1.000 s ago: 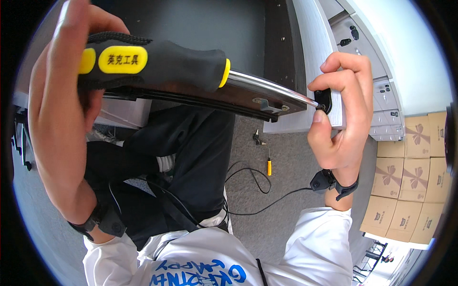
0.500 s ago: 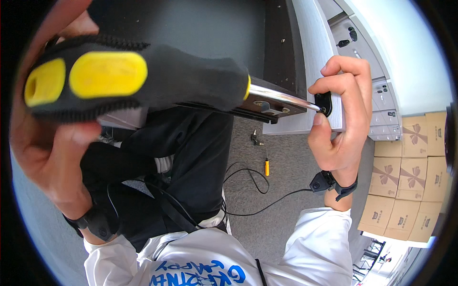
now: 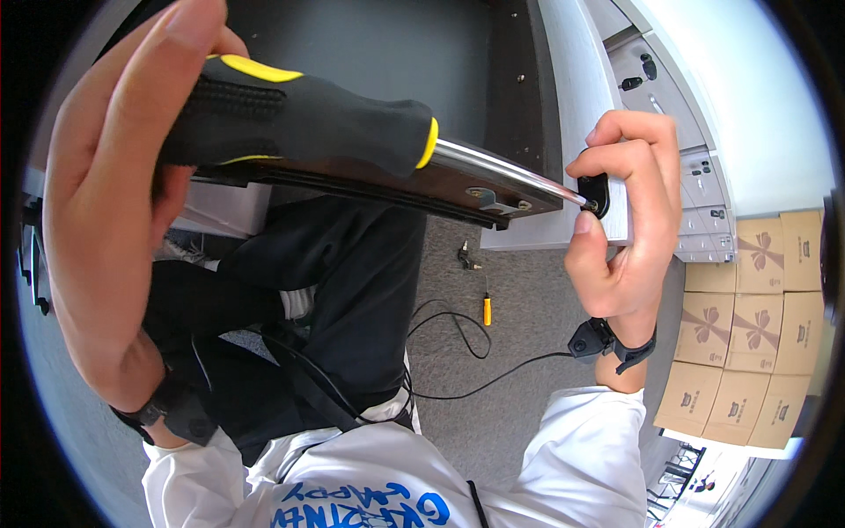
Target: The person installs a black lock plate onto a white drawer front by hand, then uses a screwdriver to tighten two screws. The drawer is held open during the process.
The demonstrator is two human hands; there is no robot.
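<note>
head | left hand (image 3: 110, 189): wrapped round handle of big black-yellow screwdriver (image 3: 343, 123) | shaft slants down-right, tip at black fitting (image 3: 598, 189) on pale panel (image 3: 563, 114) | right hand (image 3: 629, 211): thumb and index pinching fitting beside tip | floor: keys (image 3: 466, 257), small yellow-handled screwdriver (image 3: 487, 311)

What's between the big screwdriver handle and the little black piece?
The head view shows a shiny metal shaft running from the handle to the black piece.
</note>
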